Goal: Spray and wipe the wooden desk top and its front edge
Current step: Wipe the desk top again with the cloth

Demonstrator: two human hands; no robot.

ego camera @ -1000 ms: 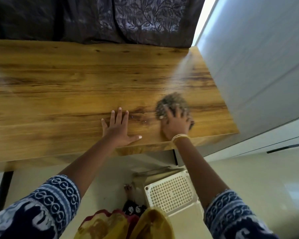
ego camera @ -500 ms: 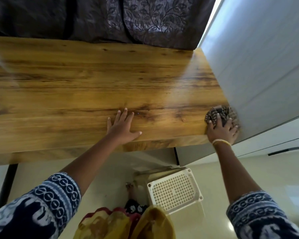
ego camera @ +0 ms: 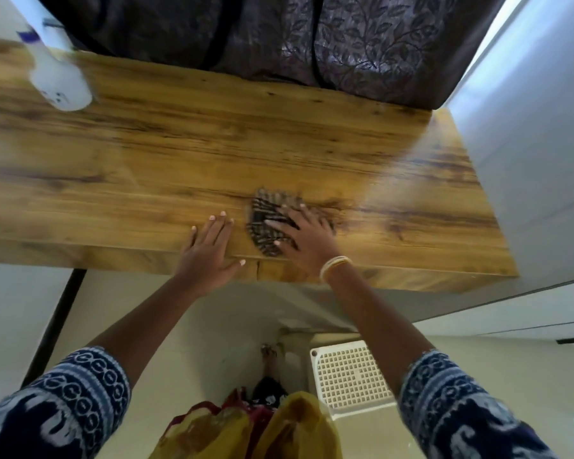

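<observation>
The cloth (ego camera: 268,223), dark and striped, lies bunched on the wooden surface (ego camera: 146,154) near its front edge, about midway along the visible top. The right hand (ego camera: 304,238) presses flat on the cloth with fingers spread and straight, pinching nothing; a bangle (ego camera: 333,265) circles its wrist. Just beside the cloth on its left, the left hand (ego camera: 209,248) rests palm down on bare wood, fingers relaxed, thumb at the front edge. A white spray bottle (ego camera: 58,79), blurred, stands at the far left of the surface, well apart from both hands. A dark leaf-patterned curtain (ego camera: 362,44) hangs behind; a perforated white stool (ego camera: 352,379) sits on the floor below.
</observation>
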